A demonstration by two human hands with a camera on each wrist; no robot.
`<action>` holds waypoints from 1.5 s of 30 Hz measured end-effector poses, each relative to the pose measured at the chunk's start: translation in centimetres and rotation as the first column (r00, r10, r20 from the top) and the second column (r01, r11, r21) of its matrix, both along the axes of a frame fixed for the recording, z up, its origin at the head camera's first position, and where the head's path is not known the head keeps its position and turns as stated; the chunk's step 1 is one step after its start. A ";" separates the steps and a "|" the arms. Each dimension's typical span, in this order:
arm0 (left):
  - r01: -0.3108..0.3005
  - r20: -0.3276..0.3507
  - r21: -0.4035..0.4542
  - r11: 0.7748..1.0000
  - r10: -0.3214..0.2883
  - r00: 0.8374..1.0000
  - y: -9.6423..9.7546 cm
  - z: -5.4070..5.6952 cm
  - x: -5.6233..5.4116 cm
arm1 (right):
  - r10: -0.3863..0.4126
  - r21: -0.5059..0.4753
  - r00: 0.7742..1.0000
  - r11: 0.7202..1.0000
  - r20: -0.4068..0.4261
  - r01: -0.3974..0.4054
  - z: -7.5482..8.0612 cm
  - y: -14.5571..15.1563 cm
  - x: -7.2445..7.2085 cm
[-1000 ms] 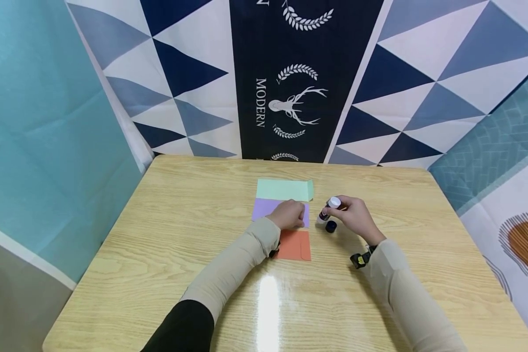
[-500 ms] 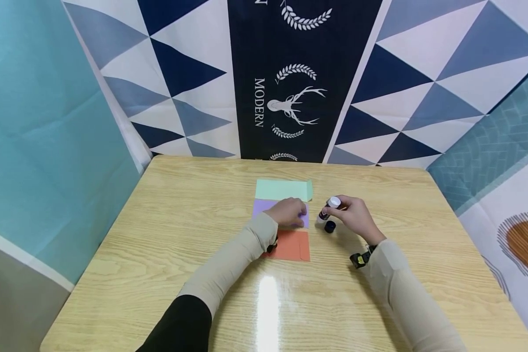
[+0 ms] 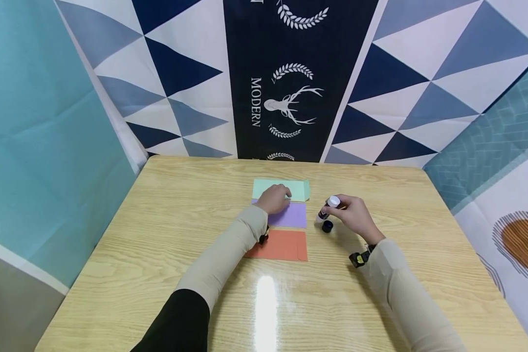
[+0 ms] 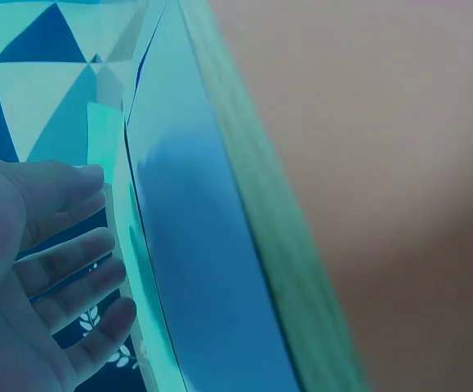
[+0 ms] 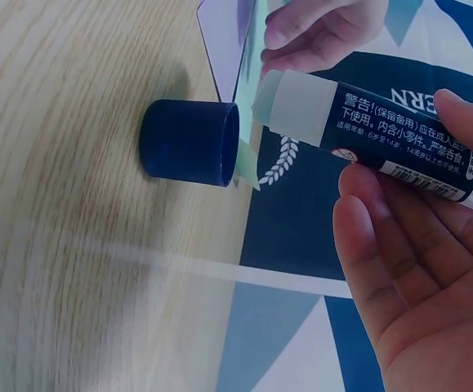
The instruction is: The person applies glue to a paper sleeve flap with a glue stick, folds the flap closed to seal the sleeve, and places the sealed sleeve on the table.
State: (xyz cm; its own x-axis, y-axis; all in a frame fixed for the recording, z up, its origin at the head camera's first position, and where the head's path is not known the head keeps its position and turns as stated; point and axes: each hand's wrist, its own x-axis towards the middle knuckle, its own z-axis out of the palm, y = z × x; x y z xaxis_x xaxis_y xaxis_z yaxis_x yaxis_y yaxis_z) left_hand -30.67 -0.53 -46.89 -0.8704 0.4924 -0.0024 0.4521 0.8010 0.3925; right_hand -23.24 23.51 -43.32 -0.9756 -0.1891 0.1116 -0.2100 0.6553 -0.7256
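In the right wrist view my right hand [image 3: 354, 215] holds an uncapped glue stick [image 5: 399, 135] between thumb and fingers, its pale tip bare. Its dark cap [image 5: 191, 143] stands on the table just beside the stick's lower end. My left hand [image 3: 275, 198] is over the edge where the mint green envelope [image 3: 299, 188] meets the purple envelope [image 3: 294, 216]. Its fingers look loosely bent and hold nothing in the left wrist view; whether they touch the paper I cannot tell. Nearer to me lies an orange-red envelope [image 3: 279, 245], flap at its right, partly under my left wrist.
The wooden table [image 3: 193, 200] carries all of this, with bare wood to the left, right and front. Behind it hangs a patterned cloth [image 3: 185, 63] of blue and white triangles. A teal cloth [image 3: 39, 122] hangs along the left side.
My left hand has moved left and away from me, from the purple envelope's right part to the green envelope's lower edge. My right hand keeps the glue stick in nearly the same place.
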 end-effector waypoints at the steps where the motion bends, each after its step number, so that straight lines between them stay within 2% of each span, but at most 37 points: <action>1: -0.007 0.004 -0.004 1.000 0.007 1.000 -0.1 0.1 -0.1 | 0.001 -0.002 1.000 1.000 0.003 -0.001 0.0 0.0 0.0; 4: -0.017 0.012 -0.026 0.999 0.018 1.000 -0.2 0.2 -0.3 | 0.002 -0.005 1.000 1.000 0.007 -0.002 0.0 0.0 0.0; 8: -0.018 0.019 -0.106 0.994 0.020 1.000 -0.2 0.4 -0.5 | 0.001 -0.007 1.000 1.000 0.007 -0.001 0.1 0.0 0.0; 11: -0.013 0.037 -0.172 0.985 0.020 0.999 -0.2 0.3 -0.6 | 0.002 -0.006 1.000 1.000 0.006 -0.002 0.1 0.0 0.1; 14: -0.016 0.049 -0.199 0.980 0.026 0.998 -0.2 0.1 -0.5 | 0.002 -0.004 1.000 1.000 0.010 -0.002 0.1 0.1 0.1; 21: -0.075 0.032 -0.180 0.981 0.082 0.996 -0.1 -0.4 0.0 | 0.008 0.004 1.000 1.000 0.017 -0.008 -0.2 0.0 0.2; 27: -0.135 0.002 -0.151 0.979 0.137 0.991 0.2 -0.5 -0.2 | 0.009 0.016 1.000 1.000 0.004 -0.009 0.2 -0.1 0.0; 34: -0.201 0.068 -0.033 0.979 0.203 0.977 0.7 -1.0 -0.5 | 0.004 0.014 1.000 1.000 -0.002 -0.004 0.5 -0.4 -0.7; 38: -0.205 0.086 -0.036 0.978 0.207 0.975 0.8 -1.1 -0.7 | 0.010 0.013 1.000 1.000 -0.015 -0.010 0.9 -0.5 -1.6; 45: -0.179 0.093 -0.113 0.977 0.190 0.977 1.0 -1.0 -1.0 | 0.035 0.029 0.999 0.999 -0.007 -0.035 2.1 -0.9 -3.9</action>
State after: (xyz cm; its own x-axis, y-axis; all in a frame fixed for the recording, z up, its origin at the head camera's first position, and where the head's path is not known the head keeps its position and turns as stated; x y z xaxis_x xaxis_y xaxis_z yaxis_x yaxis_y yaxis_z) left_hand -31.63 0.51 -47.93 -0.9388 0.3154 -0.1388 0.2540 0.9056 0.3397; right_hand -27.12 22.57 -41.23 -0.9674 -0.2266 0.1132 -0.2389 0.6680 -0.7048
